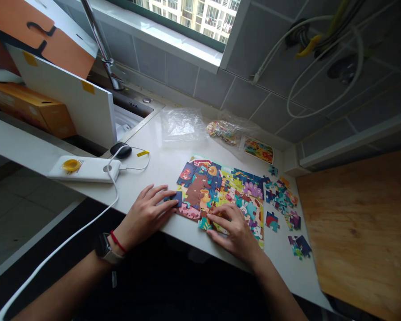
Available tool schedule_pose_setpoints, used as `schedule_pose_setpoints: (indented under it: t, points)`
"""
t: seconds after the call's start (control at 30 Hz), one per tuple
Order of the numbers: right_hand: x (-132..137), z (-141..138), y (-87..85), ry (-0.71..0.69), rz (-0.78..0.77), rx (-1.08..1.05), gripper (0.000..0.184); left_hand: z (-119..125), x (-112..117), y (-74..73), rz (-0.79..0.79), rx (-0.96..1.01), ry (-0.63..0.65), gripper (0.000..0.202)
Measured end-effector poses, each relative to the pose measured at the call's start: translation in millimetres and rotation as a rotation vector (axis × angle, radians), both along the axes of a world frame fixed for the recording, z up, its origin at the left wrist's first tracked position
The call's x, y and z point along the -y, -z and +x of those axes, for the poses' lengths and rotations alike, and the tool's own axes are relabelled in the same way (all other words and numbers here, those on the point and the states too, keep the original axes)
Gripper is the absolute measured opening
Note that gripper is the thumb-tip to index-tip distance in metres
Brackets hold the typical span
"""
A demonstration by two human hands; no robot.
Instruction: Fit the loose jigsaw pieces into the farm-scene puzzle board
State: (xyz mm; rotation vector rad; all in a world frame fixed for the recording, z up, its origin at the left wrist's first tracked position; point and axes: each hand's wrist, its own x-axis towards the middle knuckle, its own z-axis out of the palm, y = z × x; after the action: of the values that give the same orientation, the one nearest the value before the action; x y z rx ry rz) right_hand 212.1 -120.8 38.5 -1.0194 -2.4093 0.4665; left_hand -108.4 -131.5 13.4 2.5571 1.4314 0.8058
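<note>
A colourful, partly assembled jigsaw puzzle lies on the white countertop. My left hand rests flat at the puzzle's left edge, fingers spread, fingertips against a dark blue piece. A watch and a red band sit on that wrist. My right hand lies on the puzzle's lower edge, fingers extended and pressing down on the pieces there. Several loose pieces are scattered to the right of the puzzle.
A white power bank with a cable, a black object, a clear plastic bag, a bag of pieces and a picture card lie on the counter. A sink lies left, a wooden board right.
</note>
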Motion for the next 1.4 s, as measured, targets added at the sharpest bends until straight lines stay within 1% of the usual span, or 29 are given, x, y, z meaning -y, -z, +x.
schedule_pose_setpoints:
  t: [0.13,0.2,0.27,0.33,0.43,0.5,0.67,0.8,1.07,1.27,1.4]
  points:
    - [11.4,-19.4,-2.4,0.025,0.033,0.015,0.027,-11.5,1.0,-0.7,0.007,0.024,-0.120,0.019]
    - [16.5,-28.3,-2.0,0.043,0.046,0.015,0.025,-13.0,-0.4,-2.5,0.006,0.044,-0.124,0.019]
    - [21.1,-34.7,-0.6,0.067,0.051,0.021,0.025,-12.0,-3.1,-5.4,0.005,0.059,-0.065,0.019]
    - [25.3,-38.0,2.1,0.102,0.063,0.027,0.024,-8.7,-7.2,-8.6,-0.003,0.060,0.022,0.023]
    - [31.1,-38.3,7.8,0.160,0.093,0.018,0.023,-0.2,-15.1,-12.0,-0.021,0.036,0.155,0.029]
    - [34.3,-38.0,10.5,0.186,0.104,0.016,0.026,6.5,-20.6,-12.2,-0.024,0.017,0.220,0.028]
    - [37.4,-42.0,8.2,0.183,0.096,0.062,0.029,16.6,-27.8,-6.7,-0.031,0.015,0.295,0.027]
    - [35.8,-44.5,6.8,0.184,0.092,0.061,0.031,16.2,-26.2,-4.5,-0.053,0.036,0.285,0.024]
    - [32.5,-42.9,7.5,0.171,0.122,0.033,0.031,14.8,-25.5,-5.5,-0.087,0.063,0.279,0.023]
    - [32.7,-47.1,-2.5,0.161,0.130,0.090,0.032,16.0,-24.9,-6.7,-0.085,0.074,0.268,0.021]
    - [32.3,-51.5,-10.3,0.156,0.098,0.174,0.031,15.8,-24.7,-6.8,-0.090,0.065,0.271,0.021]
